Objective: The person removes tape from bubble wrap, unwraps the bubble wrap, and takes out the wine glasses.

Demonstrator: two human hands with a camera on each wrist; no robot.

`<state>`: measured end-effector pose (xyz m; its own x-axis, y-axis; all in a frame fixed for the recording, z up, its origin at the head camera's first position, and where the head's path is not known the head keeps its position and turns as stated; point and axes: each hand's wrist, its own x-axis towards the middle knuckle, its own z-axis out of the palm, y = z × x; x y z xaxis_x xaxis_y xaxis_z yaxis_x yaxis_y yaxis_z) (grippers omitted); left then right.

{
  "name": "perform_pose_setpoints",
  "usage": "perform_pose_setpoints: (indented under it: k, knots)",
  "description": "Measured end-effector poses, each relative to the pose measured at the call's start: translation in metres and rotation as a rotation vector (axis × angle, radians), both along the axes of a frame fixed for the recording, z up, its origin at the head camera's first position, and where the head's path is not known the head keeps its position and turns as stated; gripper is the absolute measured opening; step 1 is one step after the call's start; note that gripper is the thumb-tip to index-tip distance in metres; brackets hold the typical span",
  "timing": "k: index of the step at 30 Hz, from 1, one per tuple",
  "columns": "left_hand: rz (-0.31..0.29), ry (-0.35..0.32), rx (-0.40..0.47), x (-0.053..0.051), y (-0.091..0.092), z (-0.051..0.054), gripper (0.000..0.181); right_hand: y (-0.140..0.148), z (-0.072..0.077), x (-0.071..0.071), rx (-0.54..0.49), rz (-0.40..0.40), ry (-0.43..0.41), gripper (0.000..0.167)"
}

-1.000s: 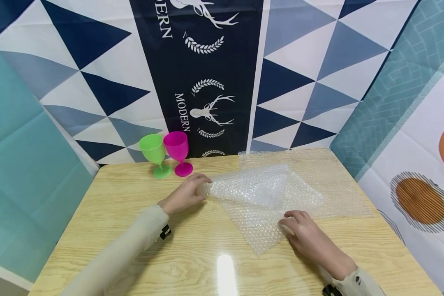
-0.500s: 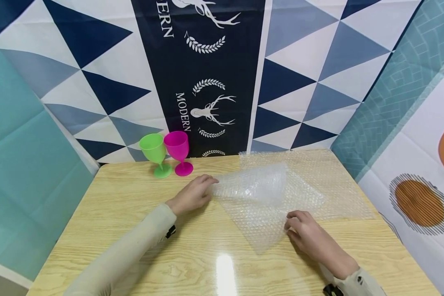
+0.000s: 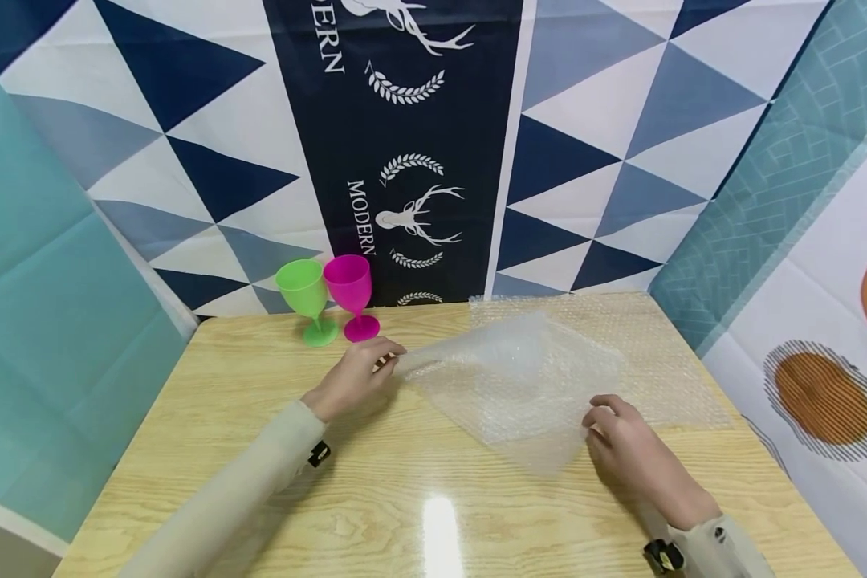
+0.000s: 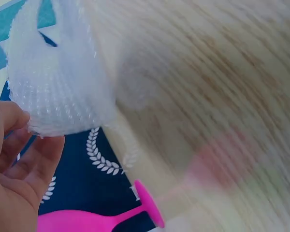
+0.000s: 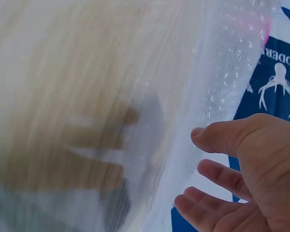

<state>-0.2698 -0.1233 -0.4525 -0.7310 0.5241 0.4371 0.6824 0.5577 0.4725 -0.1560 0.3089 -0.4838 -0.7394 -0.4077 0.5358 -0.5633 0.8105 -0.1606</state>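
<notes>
A sheet of bubble wrap (image 3: pixel 520 385) lies folded over on itself across the table, its left corner lifted. That corner is pinched between the thumb and fingers of my left hand (image 3: pixel 354 377); the left wrist view shows the bubble wrap (image 4: pixel 63 92) bunched at the fingertips. My right hand (image 3: pixel 639 453) is beside the sheet's right front edge. In the right wrist view, the thumb and fingers of the right hand (image 5: pixel 261 164) stand apart, near the bubble wrap (image 5: pixel 222 72). Whether the fingertips touch it is hard to tell.
A second bubble wrap sheet (image 3: pixel 675 369) lies flat beneath, toward the back right of the wooden table (image 3: pixel 318 522). A green goblet (image 3: pixel 303 289) and a pink goblet (image 3: pixel 350 285) stand upright at the back left, just beyond the left hand. Patterned cloth (image 3: pixel 433 120) hangs behind.
The left hand moves slightly right, then back left, holding the wrap's corner. The right hand shifts right. The sheet's front corner is displaced up and right, and its folded part narrows.
</notes>
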Motion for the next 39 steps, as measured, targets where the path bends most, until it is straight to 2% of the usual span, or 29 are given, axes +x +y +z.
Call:
perform_pose_setpoints:
  k: [6, 15, 19, 23, 25, 28, 32, 35, 39]
  knots:
    - [0.017, -0.019, 0.051, 0.012, -0.007, 0.004, 0.02, 0.014, -0.001, -0.005, 0.003, -0.033, -0.006, 0.023]
    - [0.071, -0.226, 0.229, 0.032, -0.021, -0.005, 0.028, 0.025, 0.001, -0.01, 0.033, -0.054, -0.019, 0.024]
    - [0.098, -0.355, 0.302, 0.037, -0.029, -0.013, 0.036, 0.031, 0.001, -0.01, 0.021, -0.076, -0.027, 0.025]
    - [0.114, -0.489, 0.34, 0.041, -0.037, -0.025, 0.041, 0.036, 0.001, -0.009, -0.001, -0.117, -0.053, 0.024]
    - [0.115, -0.556, 0.349, 0.043, -0.039, -0.029, 0.042, 0.037, 0.0, -0.008, -0.013, -0.147, -0.105, 0.022]
    - [0.116, -0.644, 0.352, 0.047, -0.04, -0.033, 0.045, 0.037, 0.002, -0.005, -0.042, -0.219, -0.269, 0.023]
    - [0.083, -0.834, 0.42, 0.052, -0.039, -0.038, 0.053, 0.036, 0.006, -0.003, -0.092, -0.286, -0.438, 0.03]
    - [0.063, -0.987, 0.485, 0.055, -0.037, -0.039, 0.056, 0.037, 0.008, -0.002, -0.124, -0.323, -0.47, 0.035]
    - [0.074, -1.098, 0.535, 0.059, -0.034, -0.04, 0.056, 0.037, 0.009, 0.0, -0.135, -0.377, -0.501, 0.04]
